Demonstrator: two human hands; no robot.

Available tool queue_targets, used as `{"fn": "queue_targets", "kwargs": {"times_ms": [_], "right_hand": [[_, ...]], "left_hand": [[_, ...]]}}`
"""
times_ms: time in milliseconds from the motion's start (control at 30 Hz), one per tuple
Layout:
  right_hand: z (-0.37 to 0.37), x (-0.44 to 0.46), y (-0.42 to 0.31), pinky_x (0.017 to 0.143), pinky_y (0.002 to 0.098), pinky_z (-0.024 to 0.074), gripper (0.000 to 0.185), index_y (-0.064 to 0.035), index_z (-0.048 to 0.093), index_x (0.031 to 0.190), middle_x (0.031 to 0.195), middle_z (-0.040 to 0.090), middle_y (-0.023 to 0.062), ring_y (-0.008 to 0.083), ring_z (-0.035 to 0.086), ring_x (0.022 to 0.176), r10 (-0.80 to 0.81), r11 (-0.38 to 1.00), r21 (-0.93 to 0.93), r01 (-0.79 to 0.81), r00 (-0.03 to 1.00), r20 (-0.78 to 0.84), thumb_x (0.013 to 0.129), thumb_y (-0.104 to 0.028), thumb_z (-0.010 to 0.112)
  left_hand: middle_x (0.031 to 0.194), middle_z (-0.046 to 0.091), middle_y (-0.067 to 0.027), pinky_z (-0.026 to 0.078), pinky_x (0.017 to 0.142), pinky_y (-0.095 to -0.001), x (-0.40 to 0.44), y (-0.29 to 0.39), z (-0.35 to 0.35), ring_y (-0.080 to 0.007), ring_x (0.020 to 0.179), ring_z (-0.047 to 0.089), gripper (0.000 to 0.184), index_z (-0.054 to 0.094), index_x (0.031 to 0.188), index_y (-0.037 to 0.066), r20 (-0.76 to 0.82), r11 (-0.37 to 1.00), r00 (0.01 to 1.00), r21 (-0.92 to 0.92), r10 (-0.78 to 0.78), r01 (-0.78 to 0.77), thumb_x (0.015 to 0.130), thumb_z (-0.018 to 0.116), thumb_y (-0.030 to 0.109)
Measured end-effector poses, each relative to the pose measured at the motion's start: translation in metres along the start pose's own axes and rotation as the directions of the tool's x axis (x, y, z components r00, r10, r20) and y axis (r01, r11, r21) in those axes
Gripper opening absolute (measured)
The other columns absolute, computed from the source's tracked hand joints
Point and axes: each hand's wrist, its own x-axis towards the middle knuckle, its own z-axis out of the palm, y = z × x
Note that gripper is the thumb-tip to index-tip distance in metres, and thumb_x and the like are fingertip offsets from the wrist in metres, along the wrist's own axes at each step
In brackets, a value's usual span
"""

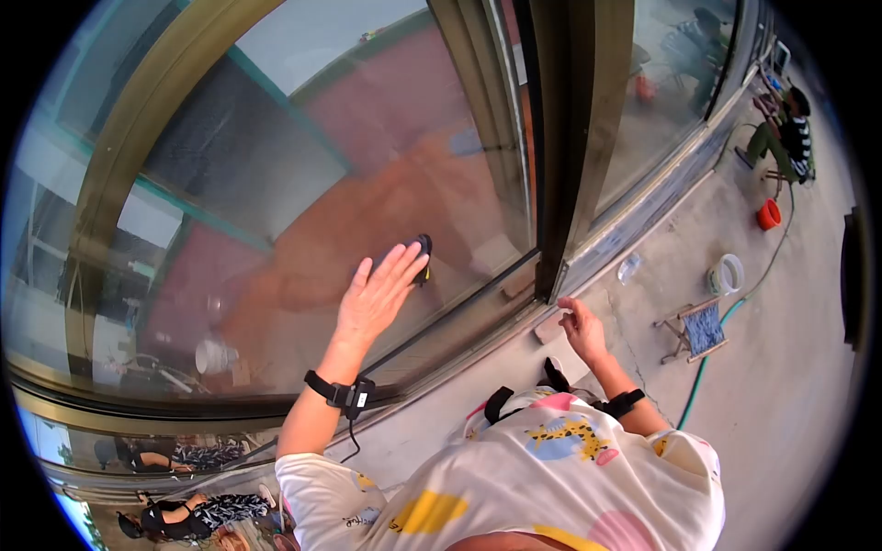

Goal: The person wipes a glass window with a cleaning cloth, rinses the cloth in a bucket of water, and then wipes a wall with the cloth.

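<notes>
Large glass pane [395, 110], brown metal frame [593, 101]. Left hand [372, 298]: grip nearly flat over small black object [424, 250] at the glass; cannot tell if clasped. Right hand [585, 336]: grip half open, nothing visible held, near frame's lower corner.

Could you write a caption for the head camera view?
Left hand laid over a dark object at the window, right hand near the frame, a folding stool off to the right.
</notes>
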Motion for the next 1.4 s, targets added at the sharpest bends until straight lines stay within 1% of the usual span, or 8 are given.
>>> {"fn": "queue_targets", "kwargs": {"times_ms": [133,233,300,367,500,733,1100,1400], "right_hand": [[-0.009,0.005,0.011,0.071,0.0354,0.0487,0.028,-0.0097,0.053,0.106,0.099,0.060,0.0111,0.0282,0.061,0.079,0.016,1.000,0.016,-0.016,0.999,-0.036,0.078,-0.004,0.050],[-0.012,0.008,0.020,0.071,0.0356,0.0486,0.028,-0.0096,0.054,0.106,0.099,0.061,0.0109,0.0285,0.061,0.079,0.043,0.997,0.068,-0.038,0.996,-0.076,0.078,-0.004,0.050],[-0.017,0.009,0.031,0.071,0.0352,0.0486,0.028,-0.0092,0.054,0.105,0.099,0.061,0.0105,0.0278,0.061,0.079,0.045,0.997,0.074,-0.036,0.991,-0.123,0.078,-0.004,0.050],[-0.024,0.006,0.037,0.071,0.0346,0.0488,0.027,-0.0090,0.054,0.105,0.099,0.062,0.0094,0.0253,0.063,0.078,0.082,0.992,0.103,-0.069,0.988,-0.132,0.078,-0.004,0.050],[-0.038,0.000,0.058,0.065,0.0291,0.0492,0.026,-0.0064,0.054,0.106,0.095,0.064,0.0082,0.0182,0.065,0.072,0.128,0.990,0.087,-0.113,0.974,-0.188,0.081,-0.002,0.049],[-0.057,-0.007,0.074,0.070,0.0339,0.0494,0.023,-0.0088,0.054,0.105,0.100,0.063,0.0088,0.0230,0.065,0.077,0.232,0.973,0.026,-0.230,0.958,-0.169,0.082,-0.008,0.049],[-0.065,-0.027,0.095,0.069,0.0327,0.0494,0.024,-0.0084,0.054,0.106,0.099,0.063,0.0083,0.0216,0.065,0.074,0.238,0.970,-0.018,-0.241,0.967,-0.084,0.082,-0.008,0.051],[-0.078,-0.048,0.135,0.066,0.0281,0.0498,0.023,-0.0040,0.053,0.107,0.100,0.063,0.0086,0.0170,0.065,0.074,0.256,0.966,-0.015,-0.259,0.962,-0.096,0.086,-0.002,0.045]], "left_hand": [[0.142,0.033,0.0005,0.014,0.105,-0.0461,0.116,-0.107,-0.094,-0.0187,0.130,0.031,0.048,0.044,0.130,0.031,-0.270,0.940,0.907,0.016,-0.324,0.340,0.084,0.051,0.042],[0.141,0.033,0.0007,0.025,0.099,-0.0485,0.184,-0.179,-0.125,-0.0187,0.129,0.031,0.047,0.039,0.133,0.030,-0.579,0.904,0.770,0.126,-0.268,0.409,0.089,0.043,0.045],[0.142,0.030,-0.0076,0.016,0.105,-0.0457,0.222,-0.182,-0.136,-0.0262,0.132,0.025,0.046,0.041,0.132,0.017,-0.724,0.861,0.632,0.105,-0.277,0.498,0.088,0.047,0.030],[0.143,0.028,-0.0079,0.016,0.105,-0.0471,0.230,-0.179,-0.135,-0.0268,0.132,0.024,0.049,0.039,0.133,0.015,-0.617,0.785,0.732,0.285,-0.289,0.550,0.086,0.049,0.028],[0.142,0.031,0.0013,0.022,0.100,-0.0475,0.240,-0.081,-0.093,-0.0184,0.129,0.030,0.047,0.036,0.134,0.031,-0.509,0.912,0.808,0.099,-0.298,0.398,0.090,0.041,0.047],[0.147,0.021,-0.0006,0.009,0.108,-0.0472,0.193,0.061,-0.006,-0.0181,0.135,0.017,0.062,0.025,0.140,0.025,-0.071,0.994,0.992,0.033,-0.102,0.104,0.085,0.046,0.046],[0.150,0.002,-0.0010,-0.001,0.112,-0.0420,0.120,0.190,0.093,-0.0198,0.138,0.001,0.061,0.014,0.142,0.013,0.222,0.903,0.899,0.127,0.378,-0.411,0.089,0.034,0.034],[0.149,-0.004,0.0005,-0.005,0.112,-0.0411,0.068,0.245,0.143,-0.0168,0.137,-0.006,0.061,0.007,0.143,0.011,0.350,0.862,0.836,0.130,0.422,-0.490,0.090,0.029,0.034]]}}
